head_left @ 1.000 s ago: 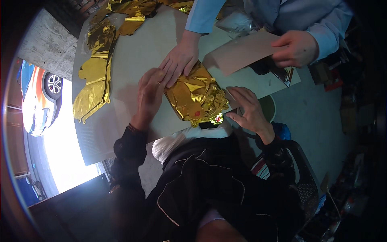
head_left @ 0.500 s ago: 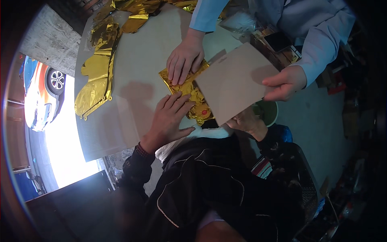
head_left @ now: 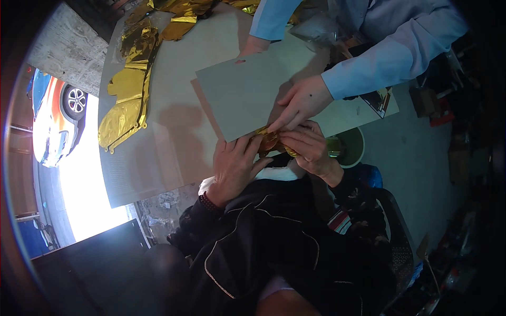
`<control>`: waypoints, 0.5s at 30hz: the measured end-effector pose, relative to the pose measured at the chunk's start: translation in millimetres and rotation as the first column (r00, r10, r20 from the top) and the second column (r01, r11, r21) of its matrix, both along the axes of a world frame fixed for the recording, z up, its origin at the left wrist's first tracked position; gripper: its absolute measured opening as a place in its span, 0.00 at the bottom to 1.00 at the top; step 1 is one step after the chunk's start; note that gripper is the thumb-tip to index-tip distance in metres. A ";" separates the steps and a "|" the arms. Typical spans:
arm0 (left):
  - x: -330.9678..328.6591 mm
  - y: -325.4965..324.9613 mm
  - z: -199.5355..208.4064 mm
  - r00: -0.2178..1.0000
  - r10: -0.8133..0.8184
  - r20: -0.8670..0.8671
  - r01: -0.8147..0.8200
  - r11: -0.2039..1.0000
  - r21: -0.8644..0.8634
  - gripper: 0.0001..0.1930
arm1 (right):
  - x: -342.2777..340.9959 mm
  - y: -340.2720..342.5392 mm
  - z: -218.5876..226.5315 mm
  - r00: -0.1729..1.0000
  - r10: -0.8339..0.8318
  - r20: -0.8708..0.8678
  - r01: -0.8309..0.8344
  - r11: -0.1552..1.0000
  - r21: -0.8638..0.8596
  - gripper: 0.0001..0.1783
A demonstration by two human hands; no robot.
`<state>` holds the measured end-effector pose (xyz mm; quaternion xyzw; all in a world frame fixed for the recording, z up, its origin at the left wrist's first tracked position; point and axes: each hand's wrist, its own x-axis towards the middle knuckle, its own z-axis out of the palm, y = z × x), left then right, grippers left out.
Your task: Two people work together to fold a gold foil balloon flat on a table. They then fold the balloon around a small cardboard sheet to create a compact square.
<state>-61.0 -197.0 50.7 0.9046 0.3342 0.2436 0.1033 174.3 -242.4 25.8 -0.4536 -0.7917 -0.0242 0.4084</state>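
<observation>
A crinkled piece of gold foil (head_left: 270, 142) lies at the table's near edge, mostly hidden under a large pale card (head_left: 237, 95). My left hand (head_left: 233, 167) rests at the card's lower edge, its fingertips touching card and foil, thumb held apart. Bent fingers of my right hand (head_left: 311, 150) grip the foil from the right. Just above it, a co-worker's hand (head_left: 304, 102) points its fingers down to the foil. That person's other hand (head_left: 254, 46) is largely hidden behind the card. White cloth (head_left: 276, 174) shows below the foil.
Flat gold foil shapes (head_left: 126, 100) lie along the table's (head_left: 171, 73) left side and far edge. A second pale sheet (head_left: 345, 118) is at right, near a round bin (head_left: 353, 147). Clear plastic (head_left: 316, 29) lies at the back. A chair (head_left: 395, 226) stands beside me.
The co-worker's card has moved left over the foil. Their right-side hand has come in to the foil. My right hand has emerged from behind the card; my left has shifted right.
</observation>
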 end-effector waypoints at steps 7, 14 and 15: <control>-7.2 -6.6 -25.0 0.988 -0.055 0.147 0.038 0.993 0.112 0.21 | -0.2 -4.1 -3.9 1.000 -0.028 0.002 0.028 0.999 0.024 0.10; -1.6 -9.9 -21.4 0.988 -0.017 0.151 -0.007 0.987 0.163 0.25 | 2.6 -4.1 -5.5 0.999 -0.044 0.008 0.044 0.999 0.020 0.11; -0.1 -9.8 -16.8 0.988 -0.015 0.152 -0.010 0.986 0.166 0.25 | 2.4 -3.5 -3.8 0.999 -0.037 -0.011 0.037 0.999 0.021 0.10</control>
